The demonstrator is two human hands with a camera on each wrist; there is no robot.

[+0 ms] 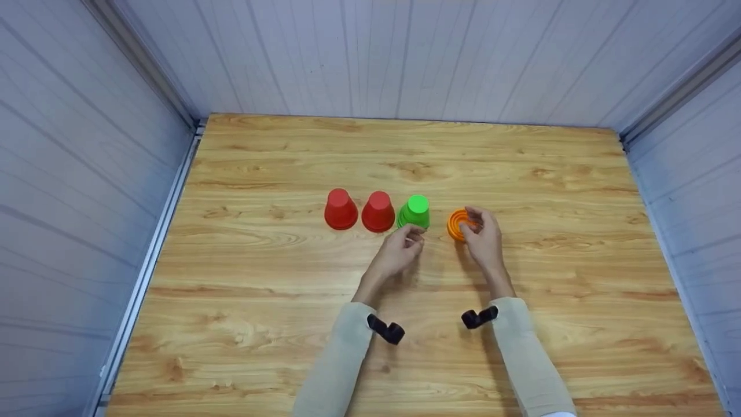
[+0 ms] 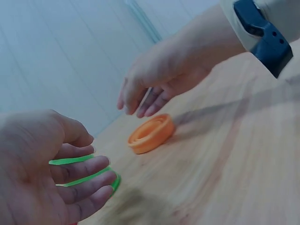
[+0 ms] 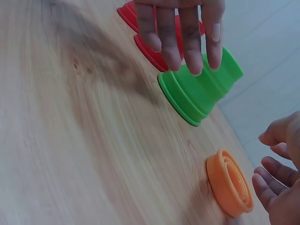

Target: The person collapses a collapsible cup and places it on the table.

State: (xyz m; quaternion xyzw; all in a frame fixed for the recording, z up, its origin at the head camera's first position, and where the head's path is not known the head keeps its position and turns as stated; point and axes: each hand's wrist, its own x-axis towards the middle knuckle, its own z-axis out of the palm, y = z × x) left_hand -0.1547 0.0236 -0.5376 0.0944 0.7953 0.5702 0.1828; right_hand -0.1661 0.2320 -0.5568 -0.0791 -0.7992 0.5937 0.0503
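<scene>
Flat on the wooden table lies an orange collapsible cup [image 1: 454,226], folded down into concentric rings. My right hand [image 1: 485,238] hovers just over it, fingers loosely bent; the wrist views show a gap between fingertips and cup. To its left stands a green collapsible cup [image 1: 415,211], extended and upside down. My left hand [image 1: 398,252] is in front of that cup with relaxed, spread fingers, gripping nothing. In the right wrist view its fingers overlap the green cup [image 3: 206,96]; whether they touch it, I cannot tell.
Two red cups, one in the middle [image 1: 378,213] and one at the left end [image 1: 340,210], stand upside down in a row with the green one. Pale panel walls [image 1: 370,58] border the table [image 1: 278,347] at the back and both sides.
</scene>
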